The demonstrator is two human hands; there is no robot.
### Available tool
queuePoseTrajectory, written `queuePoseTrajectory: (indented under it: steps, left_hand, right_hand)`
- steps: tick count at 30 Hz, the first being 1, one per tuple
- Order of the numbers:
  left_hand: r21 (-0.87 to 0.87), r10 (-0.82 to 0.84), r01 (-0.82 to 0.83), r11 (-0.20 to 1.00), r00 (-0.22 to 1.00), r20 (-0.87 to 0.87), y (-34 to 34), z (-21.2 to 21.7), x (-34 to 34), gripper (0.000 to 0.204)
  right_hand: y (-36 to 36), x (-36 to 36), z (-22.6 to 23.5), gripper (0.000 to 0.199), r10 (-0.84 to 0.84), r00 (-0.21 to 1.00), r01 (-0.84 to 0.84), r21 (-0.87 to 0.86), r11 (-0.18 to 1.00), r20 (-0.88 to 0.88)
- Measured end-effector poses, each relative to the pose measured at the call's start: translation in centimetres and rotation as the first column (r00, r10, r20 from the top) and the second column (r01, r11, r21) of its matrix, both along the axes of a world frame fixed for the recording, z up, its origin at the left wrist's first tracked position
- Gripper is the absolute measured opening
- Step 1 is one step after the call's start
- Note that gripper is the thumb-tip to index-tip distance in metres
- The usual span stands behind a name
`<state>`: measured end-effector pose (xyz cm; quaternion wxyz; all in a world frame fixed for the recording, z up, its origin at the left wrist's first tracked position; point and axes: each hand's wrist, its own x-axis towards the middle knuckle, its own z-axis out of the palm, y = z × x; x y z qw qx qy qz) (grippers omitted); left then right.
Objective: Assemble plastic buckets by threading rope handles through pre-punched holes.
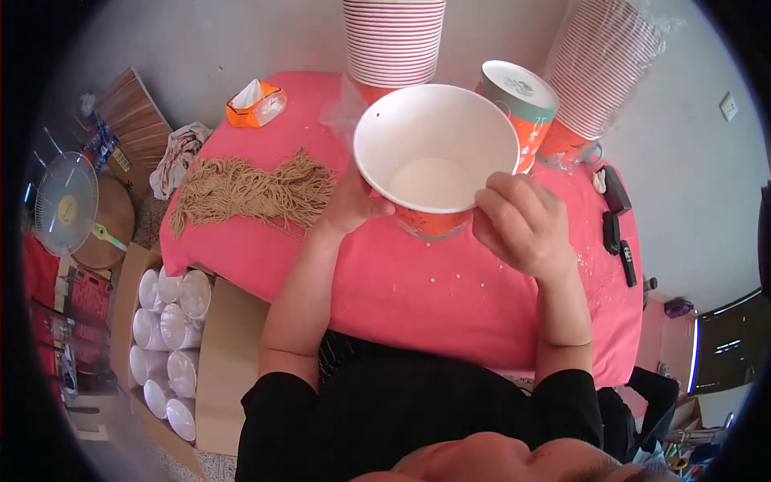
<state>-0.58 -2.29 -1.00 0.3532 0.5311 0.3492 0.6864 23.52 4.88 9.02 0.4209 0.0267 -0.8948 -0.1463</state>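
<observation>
A large white-lined paper bucket (438, 145) with an orange outside is held up in front of me, its mouth tilted toward me. My left hand (353, 201) grips its left side, the thumb lying along the outer wall below the rim. At the right rim, the fingers of my right hand (522, 221) are curled and pinched together against the edge; whatever is between the fingertips is hidden. One small dark hole shows in the bucket's wall at the upper left. To the left of my left hand lies a bundle of tan cords (249, 193) on the pink-covered table (434, 305).
Behind the bucket rise a tall stack of paper buckets (393, 44) and a plastic-wrapped stack (602, 72). An upturned bucket (520, 84) stands between them. An orange tissue pack (255, 104) lies far left. Black objects (614, 233) line the right edge. A carton (229, 361) holds wrapped white cups.
</observation>
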Motion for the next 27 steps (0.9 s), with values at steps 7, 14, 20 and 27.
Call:
queuePoseTrajectory:
  steps: [7, 14, 20, 27]
  left_hand:
    - [-0.037, 0.049, -0.050, 0.998, 0.998, -0.031, 0.1, -0.4, -1.6, 0.123]
    - [0.079, 0.294, -0.287, 0.955, 0.868, -0.400, -0.3, 0.2, -0.9, 0.125]
    - [0.038, 0.244, -0.247, 0.968, 0.906, -0.346, -0.7, -0.1, -1.1, 0.124]
    - [0.195, 0.288, -0.281, 0.940, 0.958, -0.005, 0.1, 0.6, -2.6, 0.092]
  right_hand:
    - [1.3, 2.8, 1.5, 0.024, -0.049, 0.974, 0.139, -0.416, 0.899, 0.220]
    - [5.1, 4.1, 1.4, 0.024, -0.218, 0.959, 0.279, -0.465, 0.840, 0.181]
    - [4.0, 2.6, 0.9, 0.028, -0.104, 0.963, 0.210, -0.449, 0.869, 0.248]
    - [2.4, 2.0, 1.0, 0.020, 0.029, 0.951, 0.077, -0.327, 0.942, 0.308]
